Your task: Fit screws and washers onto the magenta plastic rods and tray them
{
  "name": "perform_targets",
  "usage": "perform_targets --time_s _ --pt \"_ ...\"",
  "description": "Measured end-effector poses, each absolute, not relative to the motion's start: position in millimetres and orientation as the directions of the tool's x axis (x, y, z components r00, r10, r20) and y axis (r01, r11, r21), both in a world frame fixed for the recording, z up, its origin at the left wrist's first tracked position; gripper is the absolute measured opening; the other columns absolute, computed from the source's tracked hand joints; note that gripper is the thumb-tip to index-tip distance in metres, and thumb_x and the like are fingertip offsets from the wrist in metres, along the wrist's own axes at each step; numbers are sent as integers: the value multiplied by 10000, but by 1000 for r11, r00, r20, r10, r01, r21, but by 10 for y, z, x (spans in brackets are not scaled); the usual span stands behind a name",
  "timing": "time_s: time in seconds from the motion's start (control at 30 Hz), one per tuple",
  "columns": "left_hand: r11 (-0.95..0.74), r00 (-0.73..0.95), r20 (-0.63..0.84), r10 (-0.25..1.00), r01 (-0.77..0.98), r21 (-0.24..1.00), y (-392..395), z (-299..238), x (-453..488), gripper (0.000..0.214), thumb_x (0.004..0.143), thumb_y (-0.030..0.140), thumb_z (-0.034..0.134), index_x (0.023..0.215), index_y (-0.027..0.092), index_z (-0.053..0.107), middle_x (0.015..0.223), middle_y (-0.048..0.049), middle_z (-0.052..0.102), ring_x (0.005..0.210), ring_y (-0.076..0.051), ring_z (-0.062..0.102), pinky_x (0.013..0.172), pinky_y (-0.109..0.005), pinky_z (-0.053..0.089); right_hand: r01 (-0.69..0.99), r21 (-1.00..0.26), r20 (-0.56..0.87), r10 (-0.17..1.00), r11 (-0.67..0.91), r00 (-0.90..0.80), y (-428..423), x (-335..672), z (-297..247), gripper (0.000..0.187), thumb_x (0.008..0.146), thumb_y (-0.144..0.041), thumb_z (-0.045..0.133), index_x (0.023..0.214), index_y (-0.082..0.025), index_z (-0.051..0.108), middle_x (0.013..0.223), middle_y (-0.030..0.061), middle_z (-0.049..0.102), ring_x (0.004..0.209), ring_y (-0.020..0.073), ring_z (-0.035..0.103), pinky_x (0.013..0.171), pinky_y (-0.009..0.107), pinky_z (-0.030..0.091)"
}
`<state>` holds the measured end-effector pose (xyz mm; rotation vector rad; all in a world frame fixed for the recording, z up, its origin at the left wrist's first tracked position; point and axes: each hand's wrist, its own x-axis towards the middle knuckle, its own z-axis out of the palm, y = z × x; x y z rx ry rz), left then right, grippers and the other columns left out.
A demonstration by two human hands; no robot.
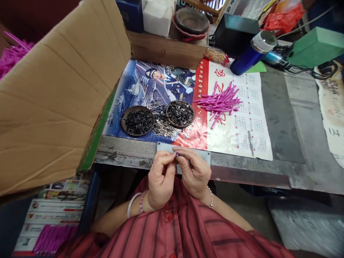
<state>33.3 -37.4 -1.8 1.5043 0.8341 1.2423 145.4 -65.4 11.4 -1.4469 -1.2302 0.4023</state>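
Huge tan cardboard carton (59, 100) looming over the upper left, grey metal workbench (282, 118) running across the frame, blue naval poster (150, 84) and white-and-red paper calendar (255, 136) spread over it. Right of centre, a loose heap of magenta plastic rods (219, 102) on the calendar. At centre, round brown dish (122, 122) and second round brown dish (166, 114), both heaped with short black pins (138, 122), plenty in each, small silver washers (162, 125) scattered between. Down at the bench edge, left hand (161, 181) and right hand (195, 175) curled closed, fingertips (172, 156) pinching a tiny pink-tipped piece (177, 154) between them.

magenta plastic sticks (217, 104), red striped shirt (172, 229), blue ship poster (129, 89), white calendar (242, 136)
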Motion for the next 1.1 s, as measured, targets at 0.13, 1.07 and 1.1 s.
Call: perform_targets --time_s 0.13,1.07,1.1 --pt "-282 207 294 933 -86 955 -345 -21 390 227 972 86 576 1126 222 673 989 -44 618 920 -147 642 802 -258 550 470 -867 386 824 169 416 -621 1440 113 218 986 -160 604 1125 -264 736 1078 57 790 1009 230 754 898 394 633" --pt "-150 151 171 974 -138 979 -296 -40 463 83 969 158 620 996 208 680 951 -36 674 897 -155 681 828 -278 569 240 -968 188 841 72 508 -500 1386 133 108 970 -234 634 891 -223 707 897 57 762 827 203 716 760 351 586" --pt "-146 159 168 973 -138 980 -305 -35 463 82 970 158 618 994 207 678 949 -35 674 891 -154 680 821 -274 569 296 -952 219 841 74 494 -508 1386 123 131 987 -241 609 890 -225 695 881 53 753 812 198 709 746 346 578"
